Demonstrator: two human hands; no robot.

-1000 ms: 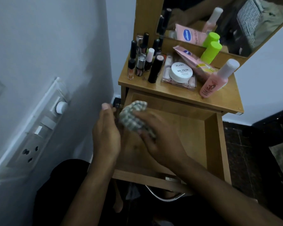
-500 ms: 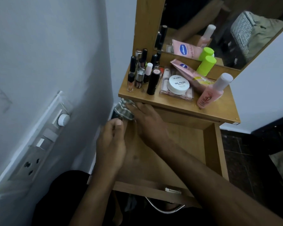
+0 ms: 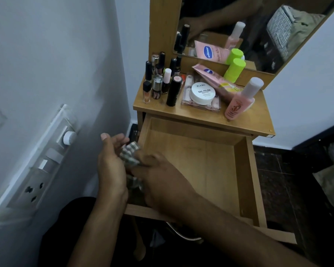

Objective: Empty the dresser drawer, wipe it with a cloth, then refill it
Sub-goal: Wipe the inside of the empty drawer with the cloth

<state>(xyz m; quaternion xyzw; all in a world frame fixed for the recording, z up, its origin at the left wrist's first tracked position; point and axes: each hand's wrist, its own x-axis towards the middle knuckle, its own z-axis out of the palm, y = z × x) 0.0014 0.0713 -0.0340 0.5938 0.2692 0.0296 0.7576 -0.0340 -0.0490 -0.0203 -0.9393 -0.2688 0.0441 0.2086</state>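
Both hands, left (image 3: 112, 168) and right (image 3: 162, 182), meet, fingers curled.

1. Desk (image 3: 258, 122), light wood, against white wall; mirror (image 3: 258, 31) at its back edge.
2. Left on the top: upright nail polish bottles (image 3: 158, 81), one black tube (image 3: 174, 90).
3. Centre: clear case (image 3: 201, 105), white jar (image 3: 202, 93) on it.
4. Right: pink tube (image 3: 216, 81) lying flat, green bottle (image 3: 234, 70), pink bottle (image 3: 239, 101) tilted.
5. Drawer (image 3: 245, 180) pulled out beneath, its wooden floor bare.
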